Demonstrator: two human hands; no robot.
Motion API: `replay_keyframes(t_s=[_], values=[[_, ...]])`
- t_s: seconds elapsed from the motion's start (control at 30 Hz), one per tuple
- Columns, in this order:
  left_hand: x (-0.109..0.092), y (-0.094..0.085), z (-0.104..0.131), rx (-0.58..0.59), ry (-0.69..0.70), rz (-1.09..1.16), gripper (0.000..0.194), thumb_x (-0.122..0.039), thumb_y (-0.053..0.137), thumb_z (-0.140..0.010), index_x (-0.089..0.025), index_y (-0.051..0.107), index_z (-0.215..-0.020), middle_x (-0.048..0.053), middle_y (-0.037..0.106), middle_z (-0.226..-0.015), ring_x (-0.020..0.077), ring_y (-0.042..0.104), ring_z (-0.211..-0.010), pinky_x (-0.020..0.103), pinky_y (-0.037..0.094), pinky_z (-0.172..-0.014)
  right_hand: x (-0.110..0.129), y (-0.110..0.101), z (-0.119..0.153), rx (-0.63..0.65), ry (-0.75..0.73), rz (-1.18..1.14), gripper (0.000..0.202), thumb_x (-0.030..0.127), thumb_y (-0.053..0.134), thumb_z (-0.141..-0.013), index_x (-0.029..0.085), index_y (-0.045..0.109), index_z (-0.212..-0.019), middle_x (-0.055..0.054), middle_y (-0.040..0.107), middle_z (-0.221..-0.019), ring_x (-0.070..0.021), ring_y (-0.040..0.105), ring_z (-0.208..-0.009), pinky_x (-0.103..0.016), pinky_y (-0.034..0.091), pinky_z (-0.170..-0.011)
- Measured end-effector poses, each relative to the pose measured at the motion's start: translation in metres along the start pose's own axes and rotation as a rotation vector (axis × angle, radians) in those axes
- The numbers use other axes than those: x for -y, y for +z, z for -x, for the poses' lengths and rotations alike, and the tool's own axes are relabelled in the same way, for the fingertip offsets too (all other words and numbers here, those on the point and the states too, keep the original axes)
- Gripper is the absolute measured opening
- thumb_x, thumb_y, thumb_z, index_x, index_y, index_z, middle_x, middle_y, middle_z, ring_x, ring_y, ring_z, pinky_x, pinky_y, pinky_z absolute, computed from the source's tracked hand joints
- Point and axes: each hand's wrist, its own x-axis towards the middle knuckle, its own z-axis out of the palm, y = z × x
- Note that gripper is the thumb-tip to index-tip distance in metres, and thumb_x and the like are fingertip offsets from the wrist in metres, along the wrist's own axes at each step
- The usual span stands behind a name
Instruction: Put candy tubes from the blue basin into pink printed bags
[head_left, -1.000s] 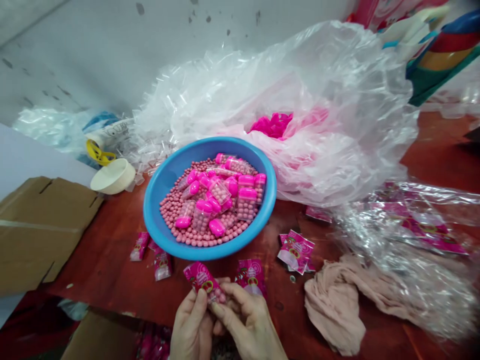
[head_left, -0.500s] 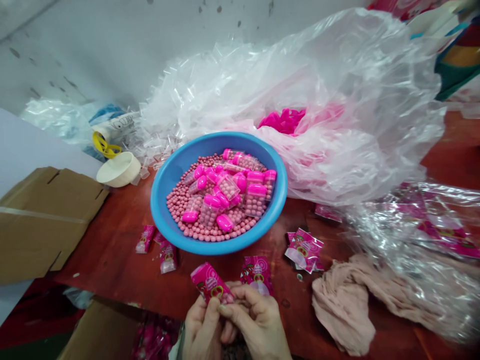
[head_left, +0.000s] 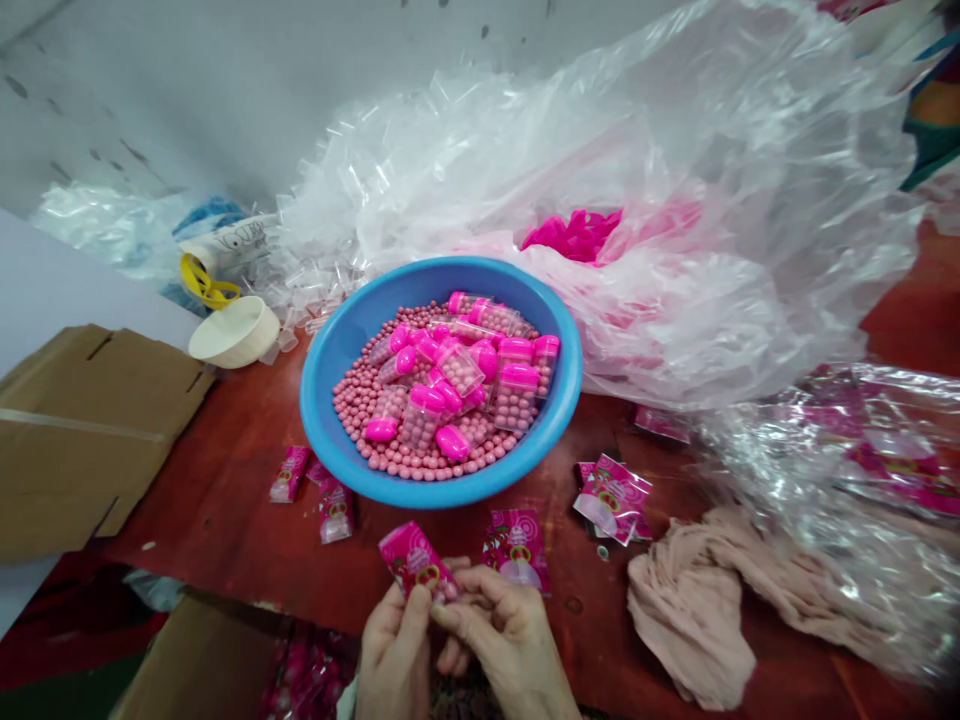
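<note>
A small pink printed packet (head_left: 414, 560) is pinched at its lower end between my two hands, near the table's front edge. My left hand (head_left: 397, 645) grips its lower left side with thumb and fingers. From the right, my right hand (head_left: 502, 635) closes on the packet's lower right corner. Just beyond stands a blue basin (head_left: 442, 495) holding pink beads (head_left: 356, 400) and several clear, bead-filled containers with bright pink caps (head_left: 517, 378). Another pink packet (head_left: 517, 550) lies flat right of the held one.
Packets lie left (head_left: 335, 512) and right (head_left: 613, 498) on the red table (head_left: 247, 530). A beige cloth (head_left: 690, 620) and clear wrappers (head_left: 885, 520) are at right. Behind spreads a large plastic bag (head_left: 712, 300). At left are a white bowl (head_left: 234, 335) and cardboard (head_left: 90, 430).
The view has shifted slightly. Both hands still hold the packet, with little visible change in their grip.
</note>
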Motion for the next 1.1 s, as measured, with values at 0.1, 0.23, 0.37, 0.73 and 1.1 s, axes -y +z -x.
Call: replay_keyframes(t_s=[0.1, 0.23, 0.37, 0.73, 1.1], values=[[-0.019, -0.014, -0.014, -0.120, 0.134, -0.307, 0.038, -0.046, 0.077, -0.064, -0.013, 0.070, -0.083, 0.007, 0.070, -0.068, 0.0192, 0.062, -0.061, 0.029, 0.050, -0.061, 0.003, -0.005, 0.004, -0.016, -0.118, 0.176, 0.039, 0.044, 0.060, -0.084, 0.014, 0.068, -0.106, 0.000, 0.066, -0.063, -0.0083, 0.060, -0.043, -0.016, 0.044, -0.043], [-0.040, -0.036, -0.026, -0.422, 0.460, -0.865, 0.064, -0.050, 0.064, -0.073, -0.015, 0.053, -0.126, 0.010, 0.067, -0.090, 0.0277, 0.062, -0.077, 0.040, 0.048, -0.072, 0.010, -0.015, 0.011, -0.049, -0.279, 0.436, 0.030, 0.030, 0.050, -0.091, 0.013, 0.068, -0.108, -0.003, 0.070, -0.066, -0.0099, 0.062, -0.046, -0.018, 0.047, -0.049], [-0.039, -0.043, -0.036, -0.472, 0.970, -1.407, 0.045, -0.044, 0.046, -0.087, -0.008, 0.063, -0.107, 0.028, 0.052, -0.127, 0.0454, 0.049, -0.116, 0.060, 0.037, -0.094, 0.019, -0.028, 0.016, -0.140, -0.399, 0.637, 0.024, 0.022, 0.051, -0.090, 0.014, 0.071, -0.100, -0.001, 0.070, -0.059, -0.0105, 0.062, -0.042, -0.017, 0.049, -0.048], [-0.048, -0.051, -0.100, -0.287, 1.097, -1.503, 0.026, -0.014, 0.041, -0.088, -0.018, 0.066, -0.095, 0.019, 0.064, -0.111, 0.0442, 0.039, -0.127, 0.067, 0.035, -0.092, 0.052, -0.140, 0.054, -0.833, -0.698, 1.230, 0.032, 0.039, 0.051, -0.090, 0.016, 0.065, -0.109, -0.014, 0.068, -0.111, -0.0283, 0.064, -0.101, -0.042, 0.051, -0.088], [0.062, 0.068, 0.011, 0.346, 1.216, -0.922, 0.031, -0.013, 0.058, -0.081, -0.020, 0.067, -0.110, 0.014, 0.069, -0.095, 0.0309, 0.054, -0.098, 0.043, 0.044, -0.085, 0.026, -0.161, 0.065, -0.566, -0.938, 1.500, 0.020, 0.014, 0.044, -0.092, 0.016, 0.055, -0.109, -0.010, 0.061, -0.097, -0.0231, 0.059, -0.092, -0.036, 0.050, -0.081]])
